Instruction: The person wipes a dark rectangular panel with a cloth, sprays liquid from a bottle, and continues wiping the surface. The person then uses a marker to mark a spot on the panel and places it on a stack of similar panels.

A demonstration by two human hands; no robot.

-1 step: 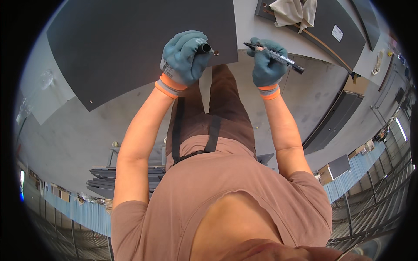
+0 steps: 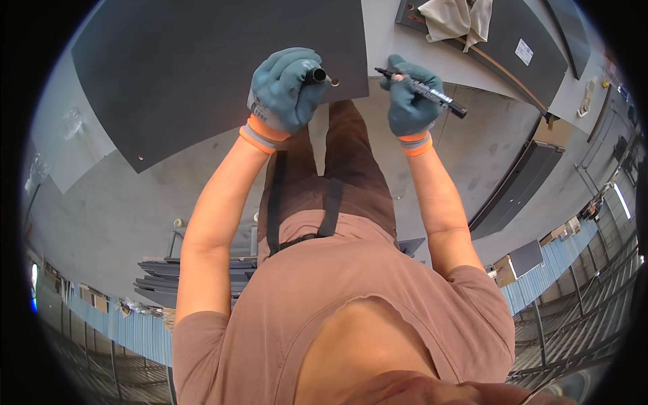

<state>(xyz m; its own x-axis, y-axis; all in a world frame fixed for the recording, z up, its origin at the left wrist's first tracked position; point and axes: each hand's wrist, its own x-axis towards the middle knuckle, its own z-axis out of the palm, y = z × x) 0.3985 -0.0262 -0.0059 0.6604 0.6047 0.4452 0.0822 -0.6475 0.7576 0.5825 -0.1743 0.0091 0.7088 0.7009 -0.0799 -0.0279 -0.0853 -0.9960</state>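
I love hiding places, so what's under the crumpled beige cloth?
The cloth lies on a dark panel, near a white label. Anything tucked underneath is covered, so I can't tell.

1. The left grip (image 2: 287,88), in a grey-blue glove with an orange cuff, is closed around a short black cylinder (image 2: 315,75), seen end-on, over a dark grey panel (image 2: 189,67).
2. Whether that glove touches the panel cannot be told.
3. Just right of it, a small round copper-coloured spot (image 2: 335,82) marks the panel near its corner.
4. The right grip (image 2: 413,98), gloved alike, holds a black marker (image 2: 432,93) slantwise, its dark tip pointing left.
5. At upper right, a beige cloth (image 2: 449,20) lies on another dark panel (image 2: 540,64) bearing a white label (image 2: 524,52).
6. A stack of dark boards (image 2: 158,282) sits at lower left.
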